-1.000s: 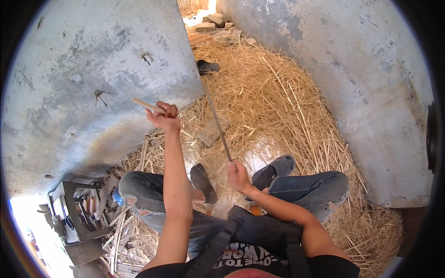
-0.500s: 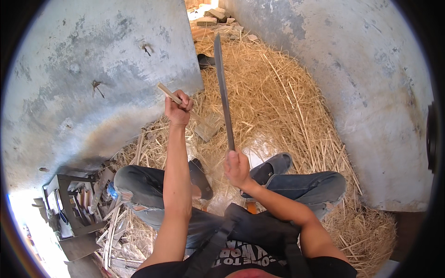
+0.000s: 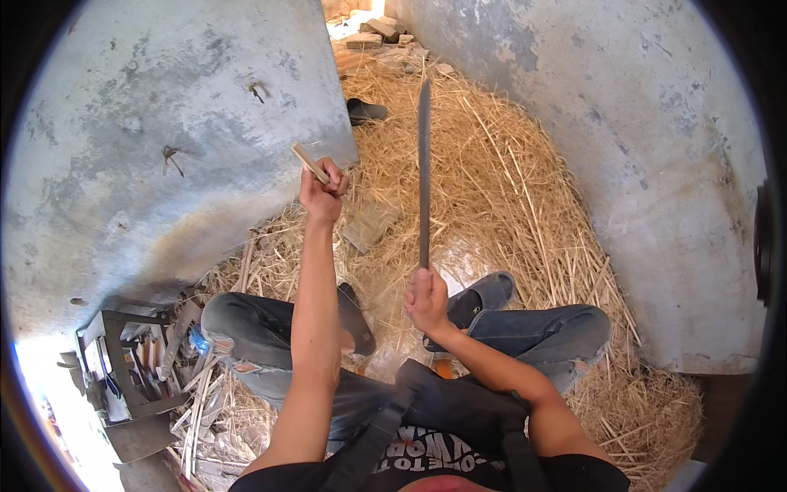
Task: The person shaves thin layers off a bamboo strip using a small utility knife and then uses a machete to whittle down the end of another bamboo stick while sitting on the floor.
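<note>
My left hand (image 3: 322, 195) is closed around a short pale stick (image 3: 309, 161), which looks like split bamboo. Its upper end juts out past my fingers toward the left wall; the lower part is hidden or hard to make out. My right hand (image 3: 427, 300) grips the lower end of a machete (image 3: 424, 164) in front of my lap. Its long dark blade points away from me, nearly upright in the picture, to the right of the stick and apart from it. On the floor between and beyond my hands lies a flat greyish block (image 3: 370, 227).
Straw-like shavings (image 3: 492, 164) cover the floor. Worn grey walls (image 3: 648, 164) rise on both sides, the left one bearing metal hooks (image 3: 257, 92). A rack (image 3: 156, 403) of tools stands at left. Bricks (image 3: 365, 39) and a dark shoe (image 3: 367, 111) lie farther off.
The machete has swung to the right and its tip has come a little nearer. My right hand has shifted slightly right. My left hand and the stick have moved slightly right.
</note>
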{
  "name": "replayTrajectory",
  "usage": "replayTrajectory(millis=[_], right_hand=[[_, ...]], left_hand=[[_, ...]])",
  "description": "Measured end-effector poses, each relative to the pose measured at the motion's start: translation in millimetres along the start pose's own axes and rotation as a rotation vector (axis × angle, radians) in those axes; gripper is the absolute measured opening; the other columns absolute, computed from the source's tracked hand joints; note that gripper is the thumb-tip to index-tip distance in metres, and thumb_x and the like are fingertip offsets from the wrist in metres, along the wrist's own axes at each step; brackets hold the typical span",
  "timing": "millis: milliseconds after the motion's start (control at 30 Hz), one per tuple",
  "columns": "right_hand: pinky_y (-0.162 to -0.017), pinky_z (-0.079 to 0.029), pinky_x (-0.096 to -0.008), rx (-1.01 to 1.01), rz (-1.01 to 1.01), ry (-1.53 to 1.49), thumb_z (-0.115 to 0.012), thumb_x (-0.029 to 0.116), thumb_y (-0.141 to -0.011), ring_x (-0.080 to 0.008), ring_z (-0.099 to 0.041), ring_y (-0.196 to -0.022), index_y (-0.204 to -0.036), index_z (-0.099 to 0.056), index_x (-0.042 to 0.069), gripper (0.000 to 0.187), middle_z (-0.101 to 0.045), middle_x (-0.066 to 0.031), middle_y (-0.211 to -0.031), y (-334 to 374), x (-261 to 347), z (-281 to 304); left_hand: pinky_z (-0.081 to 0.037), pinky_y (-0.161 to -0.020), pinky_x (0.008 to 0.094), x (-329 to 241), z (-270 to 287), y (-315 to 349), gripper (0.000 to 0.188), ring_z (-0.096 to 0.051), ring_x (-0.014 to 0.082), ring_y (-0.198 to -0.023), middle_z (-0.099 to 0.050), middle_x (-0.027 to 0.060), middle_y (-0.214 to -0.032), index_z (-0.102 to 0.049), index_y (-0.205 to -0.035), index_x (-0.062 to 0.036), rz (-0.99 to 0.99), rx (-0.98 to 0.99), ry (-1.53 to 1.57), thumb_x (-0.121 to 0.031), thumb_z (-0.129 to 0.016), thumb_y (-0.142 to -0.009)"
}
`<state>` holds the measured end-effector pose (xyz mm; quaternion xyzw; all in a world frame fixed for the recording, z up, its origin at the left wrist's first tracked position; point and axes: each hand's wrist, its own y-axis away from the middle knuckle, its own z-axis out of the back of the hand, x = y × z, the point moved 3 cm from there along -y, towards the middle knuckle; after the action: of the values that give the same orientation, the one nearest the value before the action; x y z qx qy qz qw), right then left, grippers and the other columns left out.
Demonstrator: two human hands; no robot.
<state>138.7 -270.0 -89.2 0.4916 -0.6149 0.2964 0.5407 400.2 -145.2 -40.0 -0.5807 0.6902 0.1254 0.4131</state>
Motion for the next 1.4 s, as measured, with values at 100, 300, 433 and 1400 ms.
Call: replayTrajectory(millis=[100,300,433,1400], right_hand=[[-0.044,-0.043,-0.0340,0.039,-0.180,0.192,-0.048,0.052,-0.104,-0.0155,-0.048,-0.048,-0.086,-0.048,0.007,0.049,-0.046,-0.0028,-0.063,8,-27,-7],[-0.043,-0.044,-0.0365,-0.127,-0.809,0.023,-0.049,0.057,-0.102,-0.0170,-0.046,-0.045,-0.087,-0.048,0.005,0.054,-0.046,-0.0052,-0.064,23,-71,23],[-0.041,-0.041,-0.0311,0.022,-0.410,0.013,-0.046,0.053,-0.105,-0.0130,-0.045,-0.045,-0.087,-0.047,0.008,0.048,-0.046,-0.0032,-0.064,9,3,3],[-0.049,-0.041,-0.0357,0.081,0.075,0.424,-0.050,0.049,-0.105,-0.0170,-0.050,-0.051,-0.082,-0.052,-0.001,0.054,-0.050,-0.0099,-0.059,12,49,-12]], left_hand=[[-0.016,-0.047,0.0282,9,-4,-4,0.068,-0.020,0.0098,-0.047,-0.029,-0.0038,-0.055,-0.047,-0.068,-0.0081,-0.001,0.017,-0.071,-0.070,-0.045,-0.095],[-0.019,-0.048,0.0264,10,-5,3,0.061,-0.026,0.0098,-0.048,-0.035,-0.0034,-0.055,-0.048,-0.069,-0.0091,-0.249,-0.300,-0.186,-0.060,-0.046,-0.103],[-0.021,-0.047,0.0260,10,-21,7,0.050,-0.031,0.0076,-0.049,-0.039,-0.0033,-0.054,-0.050,-0.070,-0.0094,-0.427,-0.575,-0.269,-0.046,-0.058,-0.103],[-0.028,-0.052,0.0247,-3,-9,-5,0.043,-0.035,0.0061,-0.055,-0.043,-0.0036,-0.062,-0.042,-0.074,-0.0115,-0.532,-0.617,-0.343,-0.035,-0.066,-0.101]])
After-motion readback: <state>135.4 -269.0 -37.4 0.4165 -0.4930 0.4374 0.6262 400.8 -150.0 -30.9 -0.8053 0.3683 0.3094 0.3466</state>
